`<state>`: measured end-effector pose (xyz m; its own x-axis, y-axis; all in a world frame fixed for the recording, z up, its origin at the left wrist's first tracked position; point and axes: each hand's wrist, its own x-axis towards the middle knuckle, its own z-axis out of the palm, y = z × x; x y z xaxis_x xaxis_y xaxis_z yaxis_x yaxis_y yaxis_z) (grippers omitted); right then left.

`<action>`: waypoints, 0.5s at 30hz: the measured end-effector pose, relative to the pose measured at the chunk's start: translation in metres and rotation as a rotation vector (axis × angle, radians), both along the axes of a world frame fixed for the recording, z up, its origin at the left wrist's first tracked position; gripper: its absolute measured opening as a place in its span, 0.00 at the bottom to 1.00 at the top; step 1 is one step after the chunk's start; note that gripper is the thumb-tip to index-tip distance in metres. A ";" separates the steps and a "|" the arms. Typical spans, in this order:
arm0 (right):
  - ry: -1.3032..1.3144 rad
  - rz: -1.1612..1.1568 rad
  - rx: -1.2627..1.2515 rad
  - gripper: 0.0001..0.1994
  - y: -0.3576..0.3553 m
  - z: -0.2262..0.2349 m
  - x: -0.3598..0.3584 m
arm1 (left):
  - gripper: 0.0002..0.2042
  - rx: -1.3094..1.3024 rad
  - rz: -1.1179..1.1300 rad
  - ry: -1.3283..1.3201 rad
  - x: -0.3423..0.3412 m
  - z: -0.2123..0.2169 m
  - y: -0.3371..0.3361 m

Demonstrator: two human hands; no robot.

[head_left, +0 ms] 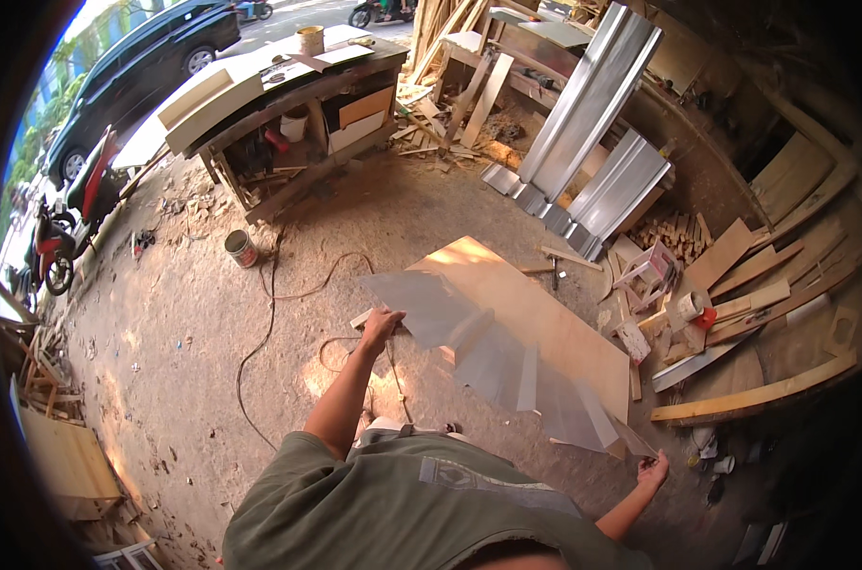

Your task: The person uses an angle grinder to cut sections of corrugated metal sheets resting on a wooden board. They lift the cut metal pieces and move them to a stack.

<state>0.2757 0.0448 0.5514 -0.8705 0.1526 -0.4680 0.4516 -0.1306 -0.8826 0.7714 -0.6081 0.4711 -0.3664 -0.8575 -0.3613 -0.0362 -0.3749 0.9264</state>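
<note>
A thin grey sheet [498,366], with lighter streaks across it, is stretched out in front of me. My left hand [383,328] grips its left end, fingers closed on the edge. At the opposite end, my right hand [652,468] pinches a corner of the same sheet. Just beyond and partly under the sheet is a pale plywood panel [555,318], its near side covered from view. I cannot tell what the sheet is made of.
A cluttered workbench [303,171] stands at the back left, with a can [241,249] on the floor before it. Cables [250,356] trail across the concrete. Shiny metal profiles [583,114] lean at the back right, above a small pink stool [648,275] and scattered boards [759,385].
</note>
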 end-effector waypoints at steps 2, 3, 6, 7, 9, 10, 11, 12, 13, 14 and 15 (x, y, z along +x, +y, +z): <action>0.039 0.038 0.047 0.11 -0.016 0.023 0.010 | 0.13 -0.036 -0.012 -0.037 0.015 0.005 -0.009; 0.064 0.068 0.077 0.11 -0.020 0.031 0.016 | 0.14 -0.036 -0.023 -0.061 0.024 0.004 -0.013; 0.136 0.100 0.141 0.16 -0.029 0.040 0.027 | 0.15 -0.067 -0.025 -0.054 0.044 -0.004 -0.024; 0.155 0.060 0.160 0.20 -0.018 0.031 0.030 | 0.15 -0.086 -0.057 -0.050 0.038 -0.012 -0.026; 0.202 0.159 0.114 0.28 -0.025 0.019 0.051 | 0.15 -0.104 -0.034 -0.121 0.051 -0.024 -0.035; 0.200 0.163 0.135 0.27 -0.017 0.015 0.051 | 0.16 -0.115 -0.039 -0.138 0.046 -0.029 -0.041; 0.222 0.078 0.140 0.27 -0.043 0.006 0.071 | 0.16 -0.151 -0.007 -0.169 0.060 -0.034 -0.049; 0.255 0.086 0.150 0.27 -0.034 0.002 0.072 | 0.16 -0.181 0.001 -0.159 0.053 -0.038 -0.057; 0.213 0.079 0.124 0.27 -0.046 0.000 0.084 | 0.16 -0.216 0.026 -0.179 0.055 -0.036 -0.066; 0.241 0.027 0.126 0.27 -0.053 0.000 0.098 | 0.15 -0.225 0.026 -0.166 0.051 -0.025 -0.070; 0.264 -0.034 0.138 0.27 -0.048 0.000 0.113 | 0.15 -0.228 0.015 -0.154 0.048 -0.011 -0.069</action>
